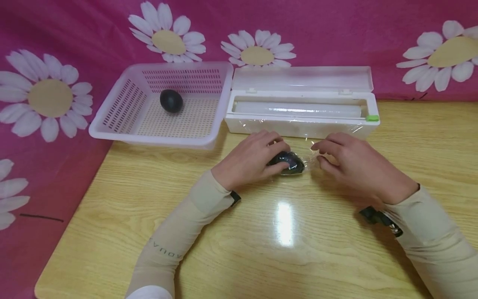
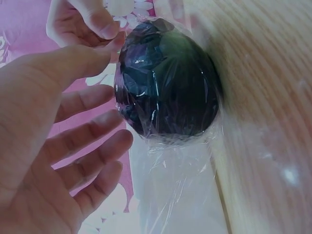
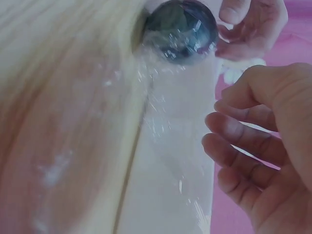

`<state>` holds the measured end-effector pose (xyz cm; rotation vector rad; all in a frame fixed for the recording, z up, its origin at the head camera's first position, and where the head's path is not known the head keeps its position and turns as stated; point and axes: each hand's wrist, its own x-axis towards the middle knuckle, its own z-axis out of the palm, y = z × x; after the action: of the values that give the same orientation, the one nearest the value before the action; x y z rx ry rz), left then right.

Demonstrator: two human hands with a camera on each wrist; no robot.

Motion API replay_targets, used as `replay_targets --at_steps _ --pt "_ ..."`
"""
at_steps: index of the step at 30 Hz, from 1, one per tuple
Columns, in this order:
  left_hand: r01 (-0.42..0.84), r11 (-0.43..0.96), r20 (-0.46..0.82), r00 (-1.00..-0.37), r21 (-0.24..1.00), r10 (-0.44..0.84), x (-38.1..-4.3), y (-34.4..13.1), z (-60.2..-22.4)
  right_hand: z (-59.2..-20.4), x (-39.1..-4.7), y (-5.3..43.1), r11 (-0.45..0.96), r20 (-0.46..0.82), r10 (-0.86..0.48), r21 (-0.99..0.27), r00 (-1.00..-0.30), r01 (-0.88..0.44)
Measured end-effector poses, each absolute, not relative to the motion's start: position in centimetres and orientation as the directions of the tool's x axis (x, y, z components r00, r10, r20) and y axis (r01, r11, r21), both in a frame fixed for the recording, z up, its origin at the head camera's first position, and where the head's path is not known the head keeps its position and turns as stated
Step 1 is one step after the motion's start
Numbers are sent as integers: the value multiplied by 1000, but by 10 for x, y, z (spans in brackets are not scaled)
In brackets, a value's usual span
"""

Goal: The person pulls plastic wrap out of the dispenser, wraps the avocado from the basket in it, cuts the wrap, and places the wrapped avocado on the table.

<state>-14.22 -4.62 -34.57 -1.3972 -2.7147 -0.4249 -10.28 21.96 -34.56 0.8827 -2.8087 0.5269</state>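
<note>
A black egg wrapped in clear cling film lies on the table in the head view. My left hand holds it from the left, thumb and fingers bent around its side. In the left wrist view, wrinkled film covers the egg, and loose film trails from its lower end. My right hand is just right of the egg, its fingers loosely bent at the loose film. A gap shows between the right thumb and forefinger in the head view.
Behind the hands stands a white cling film box, lid raised, with a film roll inside and a green slider at its right end. Left of it, a pale plastic basket contains another black egg. A pink flowered cloth hangs behind.
</note>
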Motion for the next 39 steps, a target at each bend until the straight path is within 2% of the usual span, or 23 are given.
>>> replay_targets --at_steps 8,15,22,26,31,39 --pt "799 555 264 -600 230 755 -142 -47 -340 -332 -108 244 808 340 -423 -278 -840 -520" --pt "822 551 315 -566 144 762 -147 -49 -331 -330 -117 265 843 392 -296 -322 -871 -431" --pt "817 567 294 -571 109 767 -148 -53 -319 -342 -130 286 859 483 -223 -313 -847 -405" --pt "814 571 283 -575 106 767 -148 -52 -315 -348 -134 296 883 429 -189 -318 -883 -344" --pt "807 581 266 -587 109 765 -149 -48 -313 -352 -136 304 892 254 -114 -399 -960 -211" --pt "814 572 258 -578 105 774 -149 -39 -311 -354 -139 312 866 172 -74 -477 -982 -148"
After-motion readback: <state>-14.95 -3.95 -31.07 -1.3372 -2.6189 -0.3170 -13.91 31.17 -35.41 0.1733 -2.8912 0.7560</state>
